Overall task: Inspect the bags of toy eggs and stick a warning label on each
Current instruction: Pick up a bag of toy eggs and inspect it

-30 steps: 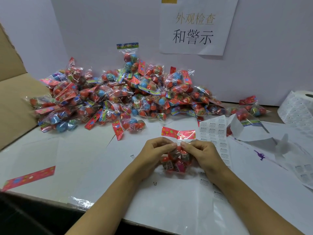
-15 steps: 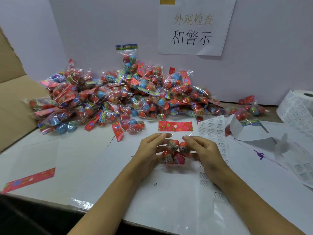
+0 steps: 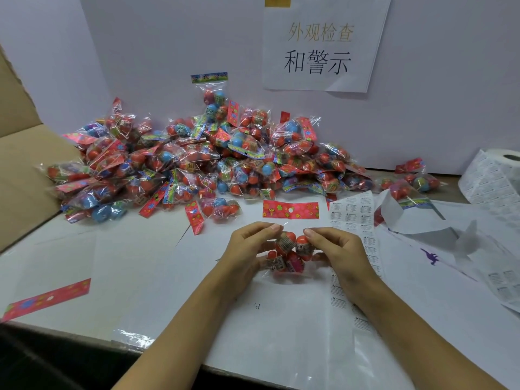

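Head view: both hands' curled fingers around egg bag.

Bags glossy clear plastic; eggs probably smooth plastic

Factory packing and inspection station, judging by the big heap of bagged toy eggs at the far side, printed Chinese sign taped to the white partition, sheets of warning labels and label roll at right, cardboard carton at left.
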The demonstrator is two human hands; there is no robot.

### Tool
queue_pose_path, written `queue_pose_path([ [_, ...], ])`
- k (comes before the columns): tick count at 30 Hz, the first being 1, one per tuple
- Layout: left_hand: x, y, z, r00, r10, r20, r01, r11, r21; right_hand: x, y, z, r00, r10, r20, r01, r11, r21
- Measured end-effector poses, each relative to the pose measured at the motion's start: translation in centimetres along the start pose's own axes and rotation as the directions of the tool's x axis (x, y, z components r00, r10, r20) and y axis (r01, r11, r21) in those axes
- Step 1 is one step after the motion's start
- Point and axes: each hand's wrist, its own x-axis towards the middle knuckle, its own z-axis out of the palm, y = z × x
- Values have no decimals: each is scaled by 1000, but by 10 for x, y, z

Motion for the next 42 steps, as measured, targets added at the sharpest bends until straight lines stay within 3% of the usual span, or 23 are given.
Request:
queue_pose_path([
  [10, 0, 0, 1, 1000, -2, -17, 2, 1000, -21, 0, 2, 1, 999, -27, -33, 27, 1000, -15],
  [15, 2, 0, 1, 999, 2, -50, -4, 999, -39, 0, 7, 0, 940, -230, -253, 151, 943, -298],
  [20, 2, 1, 4, 998, 6, -59, -11, 996, -91, -4, 5, 2, 908, -376, -185, 269, 862, -430],
  [24, 1, 1, 2, 999, 26, -31, -33, 969, -246, -8, 2, 6, 962, -255, -96, 221, 936, -275],
  [28, 0, -1, 0, 995, 97, 14, -92, 973, -213, -11, -1, 7, 980, -182, 83, 195, 958, -210],
  [32, 6, -8, -2, 979, 200, -29, -202, 974, -99, -7, 2, 9, 982, -191, -1, 188, 967, -170],
  [35, 9, -14, -4, 969, 216, -124, -209, 976, 67, -4, 0, 8, 995, -93, -28, 95, 994, 57],
  [38, 10, -15, -4, 985, 138, -107, -140, 990, -10, -3, -4, 6, 1000, -12, 26, 6, 974, 225],
  [42, 8, -12, -6, 982, 182, -49, -185, 979, -79, -3, -3, 7, 998, 27, 54, -36, 984, 176],
])
